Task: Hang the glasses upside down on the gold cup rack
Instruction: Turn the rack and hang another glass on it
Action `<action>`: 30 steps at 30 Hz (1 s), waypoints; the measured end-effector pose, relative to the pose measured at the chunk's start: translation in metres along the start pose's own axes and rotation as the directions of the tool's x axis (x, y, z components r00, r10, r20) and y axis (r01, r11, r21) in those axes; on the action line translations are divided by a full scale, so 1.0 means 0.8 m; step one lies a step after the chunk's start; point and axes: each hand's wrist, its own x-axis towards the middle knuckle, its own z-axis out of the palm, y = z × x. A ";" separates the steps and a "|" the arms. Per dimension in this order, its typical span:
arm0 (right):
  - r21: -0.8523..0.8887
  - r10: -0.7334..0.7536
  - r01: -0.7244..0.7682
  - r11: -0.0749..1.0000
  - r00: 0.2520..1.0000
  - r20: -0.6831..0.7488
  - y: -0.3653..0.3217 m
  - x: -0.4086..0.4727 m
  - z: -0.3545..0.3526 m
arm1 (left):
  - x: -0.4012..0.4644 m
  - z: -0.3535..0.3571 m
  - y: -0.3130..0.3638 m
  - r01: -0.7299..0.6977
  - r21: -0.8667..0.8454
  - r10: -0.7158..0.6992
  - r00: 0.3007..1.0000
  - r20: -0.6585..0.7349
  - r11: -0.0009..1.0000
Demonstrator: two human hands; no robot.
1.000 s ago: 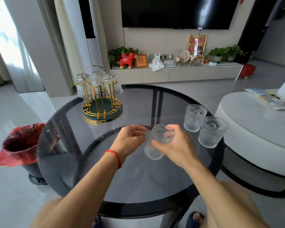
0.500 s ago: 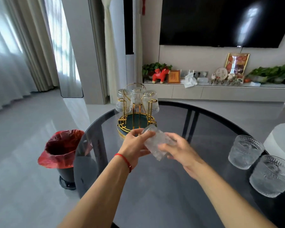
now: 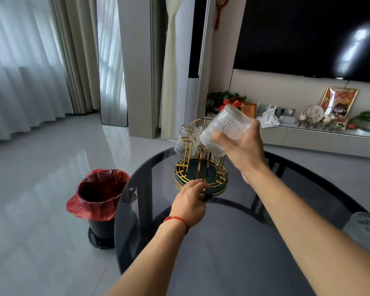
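While the right hand (image 3: pixel 241 146) grips the ribbed clear glass (image 3: pixel 223 130) tilted above the gold wire cup rack (image 3: pixel 201 165) and the open left hand (image 3: pixel 189 202) touches its base, a misjudged descent could knock the hung glasses (image 3: pixel 183 137) off their prongs

Hung glasses (image 3: pixel 183 139) crowding rack's (image 3: pixel 201 178) far side

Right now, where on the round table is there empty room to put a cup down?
The wide dark stretch of the glass table between the two forearms is bare, bordered by the gold cup rack ahead and a glass at the right edge. It is crowded at the rack: the left hand touches its base and the right hand holds a ribbed glass over it.
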 end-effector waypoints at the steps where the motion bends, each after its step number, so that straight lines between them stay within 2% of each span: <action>1: 0.019 -0.014 0.014 1.000 1.000 -0.005 -0.006 0.013 0.009 | 0.000 0.006 -0.004 -0.033 0.062 0.032 0.999 0.019 0.998; 8: -0.118 0.013 -0.009 0.993 0.999 0.034 -0.006 0.072 0.079 | 0.007 0.018 -0.018 -0.087 0.205 0.047 0.980 0.193 0.975; 16: -0.311 0.082 -0.058 0.949 0.995 0.063 0.028 0.082 0.116 | 0.008 0.017 -0.026 -0.046 0.135 0.021 0.984 0.177 0.990; 22: -0.603 0.179 -0.084 0.793 0.979 0.100 0.049 0.071 0.126 | 0.011 0.011 -0.016 -0.021 0.141 0.000 0.989 0.149 0.990; 26: -0.772 0.169 0.021 0.635 0.972 0.165 0.053 0.066 0.134 | 0.010 0.009 -0.010 -0.008 0.136 -0.013 0.988 0.151 0.991; 30: -0.848 0.210 0.117 0.517 0.943 0.258 0.050 0.067 0.132 | 0.009 0.007 -0.009 0.000 0.153 -0.027 0.985 0.172 0.988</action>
